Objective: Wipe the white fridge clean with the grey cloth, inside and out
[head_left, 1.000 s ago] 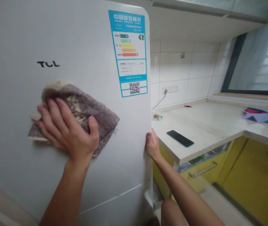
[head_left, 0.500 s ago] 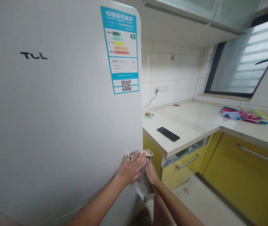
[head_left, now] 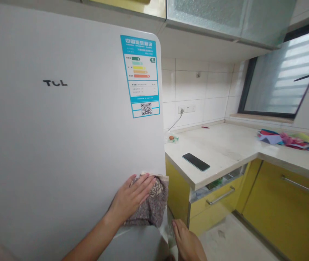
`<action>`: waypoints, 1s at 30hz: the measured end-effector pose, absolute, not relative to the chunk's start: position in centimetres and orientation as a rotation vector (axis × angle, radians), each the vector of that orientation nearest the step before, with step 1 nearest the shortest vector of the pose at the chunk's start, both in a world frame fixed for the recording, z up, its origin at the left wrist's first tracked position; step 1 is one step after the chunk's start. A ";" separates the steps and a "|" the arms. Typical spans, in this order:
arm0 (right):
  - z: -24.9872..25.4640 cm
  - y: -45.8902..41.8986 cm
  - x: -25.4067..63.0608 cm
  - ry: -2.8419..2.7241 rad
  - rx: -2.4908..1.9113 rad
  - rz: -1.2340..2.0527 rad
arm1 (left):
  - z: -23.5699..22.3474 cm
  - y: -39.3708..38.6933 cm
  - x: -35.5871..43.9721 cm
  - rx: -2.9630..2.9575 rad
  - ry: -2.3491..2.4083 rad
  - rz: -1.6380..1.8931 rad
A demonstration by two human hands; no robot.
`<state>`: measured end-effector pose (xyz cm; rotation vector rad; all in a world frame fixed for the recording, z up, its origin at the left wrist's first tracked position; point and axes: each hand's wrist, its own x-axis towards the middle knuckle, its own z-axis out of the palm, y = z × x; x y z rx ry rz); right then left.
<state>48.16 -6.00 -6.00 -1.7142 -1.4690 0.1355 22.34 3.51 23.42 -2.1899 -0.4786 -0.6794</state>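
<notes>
Left grip (head_left: pixel 134 199) on cloth (head_left: pixel 153 210) | palm hidden | right grip (head_left: pixel 187 241): hold unclear

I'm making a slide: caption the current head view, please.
Left hand presses a patterned cloth against a TCL appliance, right hand nearby.

A creased grey-brown cloth (head_left: pixel 151 208) with pale patterning is pressed against the white fridge (head_left: pixel 72 141) at its right edge.
</notes>
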 end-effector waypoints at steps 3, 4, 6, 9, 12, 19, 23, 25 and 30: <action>-4.7 -5.2 46.9 -1.324 -1.471 0.087 | 26.0 2.7 20.5 -2.108 -0.579 -0.702; -3.5 -4.9 46.2 -1.286 -1.412 0.043 | 26.6 2.5 20.0 -2.077 -0.624 -0.708; 0.2 -4.3 44.6 -1.252 -1.328 -0.079 | 27.2 2.1 19.0 -2.015 -0.733 -0.750; 7.8 -3.4 41.4 -1.338 -1.132 -0.253 | 27.0 1.4 18.5 -1.927 -0.895 -0.876; 14.9 -3.0 37.9 -1.514 -0.897 -0.141 | 25.8 0.4 18.9 -1.844 -1.032 -1.009; 21.9 -4.9 31.4 -1.520 -0.783 0.167 | 23.2 -1.5 17.4 -1.697 -1.102 -1.336; 24.9 -4.3 29.5 -1.518 -0.640 0.431 | 22.5 -2.5 16.2 -1.752 -1.143 -1.536; 26.6 -3.3 28.8 -1.512 -0.598 0.519 | 22.6 -2.8 16.4 -1.683 -1.197 -1.629; 29.4 -1.6 29.0 -1.679 -0.625 0.269 | 23.6 -0.8 16.6 -1.619 -1.244 -1.382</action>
